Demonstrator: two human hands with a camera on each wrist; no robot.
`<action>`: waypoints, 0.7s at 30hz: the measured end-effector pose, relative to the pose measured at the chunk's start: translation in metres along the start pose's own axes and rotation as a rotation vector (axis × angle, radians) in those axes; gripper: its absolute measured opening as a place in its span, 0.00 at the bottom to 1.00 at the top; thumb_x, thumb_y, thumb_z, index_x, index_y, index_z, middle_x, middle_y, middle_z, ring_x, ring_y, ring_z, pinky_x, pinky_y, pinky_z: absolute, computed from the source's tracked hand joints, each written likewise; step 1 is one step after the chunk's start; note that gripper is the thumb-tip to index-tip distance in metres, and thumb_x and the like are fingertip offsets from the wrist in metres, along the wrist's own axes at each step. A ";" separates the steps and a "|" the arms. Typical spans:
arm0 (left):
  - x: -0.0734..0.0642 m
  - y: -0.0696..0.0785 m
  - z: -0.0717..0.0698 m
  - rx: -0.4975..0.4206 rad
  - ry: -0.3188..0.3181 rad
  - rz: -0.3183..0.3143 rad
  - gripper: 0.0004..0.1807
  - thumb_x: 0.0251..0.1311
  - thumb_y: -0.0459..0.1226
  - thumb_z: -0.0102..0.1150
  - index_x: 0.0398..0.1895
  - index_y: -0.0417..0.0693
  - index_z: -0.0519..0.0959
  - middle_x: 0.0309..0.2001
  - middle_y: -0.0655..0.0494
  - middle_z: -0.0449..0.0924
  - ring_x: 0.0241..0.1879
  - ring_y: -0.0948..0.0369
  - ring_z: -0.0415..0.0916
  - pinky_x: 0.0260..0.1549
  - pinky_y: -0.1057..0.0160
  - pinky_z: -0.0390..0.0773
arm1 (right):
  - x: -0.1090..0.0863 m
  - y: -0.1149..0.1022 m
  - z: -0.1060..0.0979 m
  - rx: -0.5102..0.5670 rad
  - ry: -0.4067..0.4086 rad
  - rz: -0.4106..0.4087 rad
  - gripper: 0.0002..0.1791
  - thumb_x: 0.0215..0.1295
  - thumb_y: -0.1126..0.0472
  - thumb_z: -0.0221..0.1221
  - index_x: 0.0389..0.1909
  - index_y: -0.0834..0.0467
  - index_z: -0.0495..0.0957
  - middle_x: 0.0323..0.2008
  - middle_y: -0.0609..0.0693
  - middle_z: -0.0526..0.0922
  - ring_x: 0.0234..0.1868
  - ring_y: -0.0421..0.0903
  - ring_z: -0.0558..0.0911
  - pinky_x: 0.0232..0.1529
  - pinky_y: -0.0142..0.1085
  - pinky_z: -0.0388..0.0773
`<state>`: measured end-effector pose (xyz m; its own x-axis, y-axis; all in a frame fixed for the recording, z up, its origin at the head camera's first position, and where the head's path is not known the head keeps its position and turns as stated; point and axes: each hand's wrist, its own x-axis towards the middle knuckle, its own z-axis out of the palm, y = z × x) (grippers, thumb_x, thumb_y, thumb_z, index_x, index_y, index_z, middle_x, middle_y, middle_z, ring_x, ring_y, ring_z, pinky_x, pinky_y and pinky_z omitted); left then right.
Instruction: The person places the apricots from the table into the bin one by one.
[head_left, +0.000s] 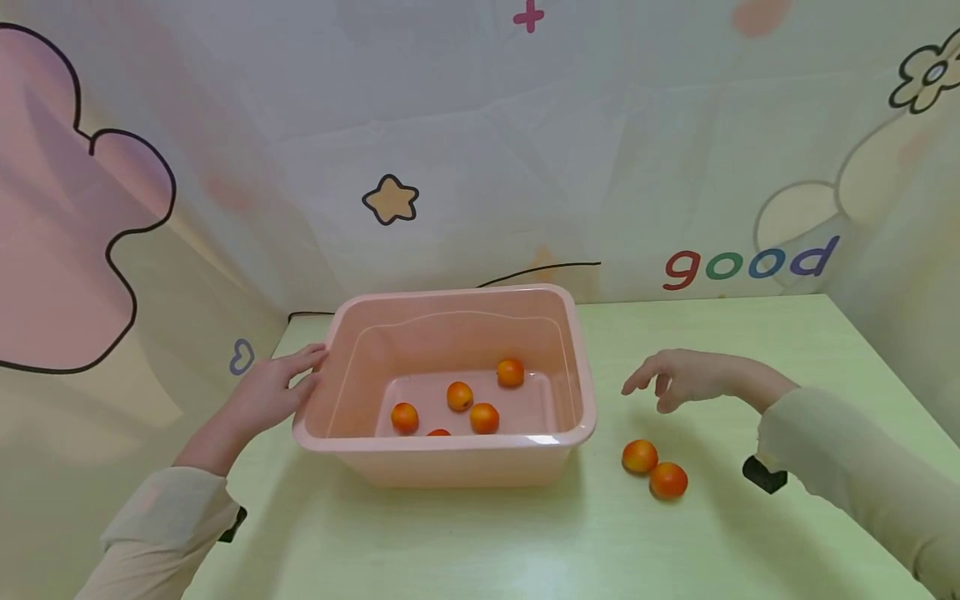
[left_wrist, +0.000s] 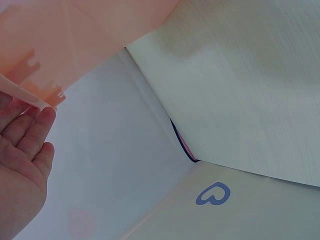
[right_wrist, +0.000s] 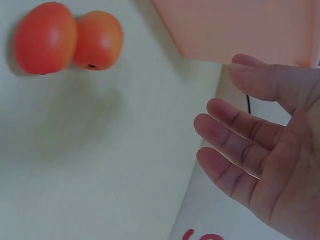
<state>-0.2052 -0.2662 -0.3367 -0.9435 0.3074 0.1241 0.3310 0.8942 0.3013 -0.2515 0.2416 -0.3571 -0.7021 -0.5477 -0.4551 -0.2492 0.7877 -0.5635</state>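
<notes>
A pink plastic basin [head_left: 450,462] stands on the table with several round orange-red fruits [head_left: 483,418] inside. My left hand [head_left: 262,396] rests its fingers against the basin's left rim; in the left wrist view the fingertips [left_wrist: 47,117] touch the rim's edge from outside. To the right of the basin my right hand [head_left: 686,379] hovers above the table with loosely bent fingers and holds nothing. Nearer me, below that hand, two more orange-red fruits [head_left: 640,457] lie side by side. Seen from the right wrist, the palm and spread fingers [right_wrist: 225,135] are bare.
The pale green table [head_left: 480,542] meets a printed cloth backdrop [head_left: 480,208] at the back. More cloth hangs at the left and right. The basin's front wall hides part of one fruit [head_left: 438,432].
</notes>
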 end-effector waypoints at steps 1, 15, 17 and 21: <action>0.000 0.000 0.000 -0.004 -0.001 -0.001 0.23 0.58 0.35 0.50 0.57 0.36 0.67 0.59 0.41 0.65 0.17 0.63 0.62 0.29 0.62 0.65 | 0.001 0.002 0.003 0.002 -0.005 0.005 0.21 0.52 0.67 0.59 0.48 0.50 0.76 0.48 0.55 0.73 0.44 0.48 0.72 0.39 0.40 0.74; 0.000 0.000 -0.001 -0.005 -0.011 -0.014 0.23 0.59 0.36 0.50 0.58 0.37 0.66 0.60 0.40 0.64 0.33 0.50 0.75 0.32 0.59 0.67 | 0.017 0.019 0.040 0.027 -0.068 0.039 0.23 0.48 0.72 0.59 0.47 0.51 0.77 0.49 0.53 0.74 0.44 0.51 0.71 0.42 0.43 0.71; 0.000 0.000 -0.001 -0.003 -0.008 -0.013 0.23 0.59 0.35 0.50 0.58 0.36 0.66 0.60 0.40 0.64 0.31 0.51 0.74 0.32 0.59 0.67 | 0.019 0.021 0.044 0.039 -0.073 0.059 0.24 0.47 0.72 0.60 0.47 0.50 0.77 0.48 0.53 0.73 0.44 0.50 0.70 0.42 0.43 0.71; 0.000 0.001 -0.001 -0.001 -0.019 -0.025 0.24 0.59 0.36 0.49 0.58 0.37 0.66 0.60 0.41 0.64 0.27 0.56 0.72 0.31 0.60 0.67 | 0.022 0.023 0.050 0.063 -0.085 0.085 0.25 0.46 0.73 0.60 0.47 0.49 0.77 0.47 0.53 0.72 0.43 0.48 0.69 0.43 0.43 0.70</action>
<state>-0.2053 -0.2658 -0.3355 -0.9516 0.2911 0.0982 0.3072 0.9014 0.3051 -0.2390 0.2333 -0.4148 -0.6590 -0.5039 -0.5584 -0.1470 0.8144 -0.5614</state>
